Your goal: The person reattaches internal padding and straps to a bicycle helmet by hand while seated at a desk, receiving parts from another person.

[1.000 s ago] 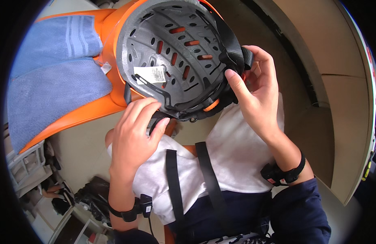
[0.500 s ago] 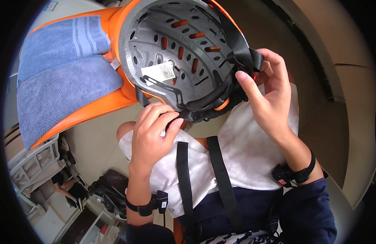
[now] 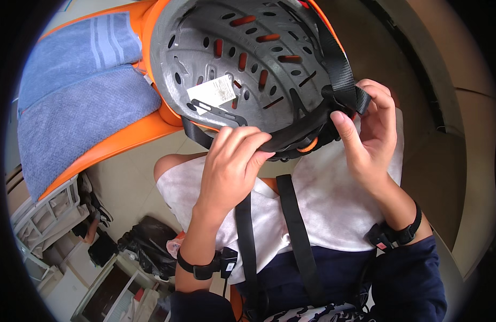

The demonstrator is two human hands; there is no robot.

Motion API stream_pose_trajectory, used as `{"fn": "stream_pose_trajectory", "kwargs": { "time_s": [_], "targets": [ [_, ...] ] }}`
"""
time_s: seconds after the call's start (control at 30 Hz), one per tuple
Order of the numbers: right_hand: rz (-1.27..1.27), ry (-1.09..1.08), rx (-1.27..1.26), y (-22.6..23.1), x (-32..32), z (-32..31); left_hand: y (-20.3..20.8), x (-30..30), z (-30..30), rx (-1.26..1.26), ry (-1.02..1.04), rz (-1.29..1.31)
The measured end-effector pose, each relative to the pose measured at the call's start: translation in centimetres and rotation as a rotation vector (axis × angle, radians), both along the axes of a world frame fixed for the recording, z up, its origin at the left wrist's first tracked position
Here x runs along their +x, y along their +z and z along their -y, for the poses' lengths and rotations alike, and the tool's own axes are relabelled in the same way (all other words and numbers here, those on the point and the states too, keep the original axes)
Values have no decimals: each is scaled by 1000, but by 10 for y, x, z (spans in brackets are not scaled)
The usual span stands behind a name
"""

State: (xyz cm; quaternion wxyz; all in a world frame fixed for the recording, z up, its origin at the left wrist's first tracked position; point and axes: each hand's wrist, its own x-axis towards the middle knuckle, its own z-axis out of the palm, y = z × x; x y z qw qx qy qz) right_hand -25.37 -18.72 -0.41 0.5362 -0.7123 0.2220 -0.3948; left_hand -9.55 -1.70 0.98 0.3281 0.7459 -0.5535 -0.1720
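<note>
Pale floor (image 3: 138,185) down below, a beige panel (image 3: 462,161) curving up the right side, and there in the upper middle, over the lap, sits the orange-shelled helmet (image 3: 253,80), its hollow turned to us, grey lining full of slots and holes! On the near rim the left grip (image 3: 231,170) is pinching the black padded headband (image 3: 288,137), thumb below, fingers above. Over to the right grip (image 3: 369,144): fingers curled at the rear edge, thumb set apart from them, the black chin strap (image 3: 338,70) running down right beside; whether it squeezes anything, I cannot tell. Between the two grips, an orange dial (image 3: 308,145) peeks out under the band, and a white label (image 3: 216,92) lies inside the lining. Just left of the helmet, a blue towel (image 3: 87,107) drapes over an orange plastic surface (image 3: 116,142). Beneath the hands, light shorts (image 3: 334,198) cover the lap, two black straps (image 3: 300,241) crossing them. Black bands circle both wrists, and lower left there's a black plastic bag (image 3: 151,244) near a white rack (image 3: 49,214).
</note>
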Motion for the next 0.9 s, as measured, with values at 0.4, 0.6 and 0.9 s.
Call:
{"fn": "stream_pose_trajectory", "kwargs": {
  "time_s": [0.4, 0.6, 0.9],
  "targets": [
    [-1, 33, 68, -10, -16, -1, -26, -4, -4, -335, 60, 186],
    [-177, 39, 233, -7, -32, -5, -29, -4, -17, -308, 105, 122],
    [-307, -6, 449, 6, -34, -9, -26, 2, -24, -207, 33, 193]
  ]
}}
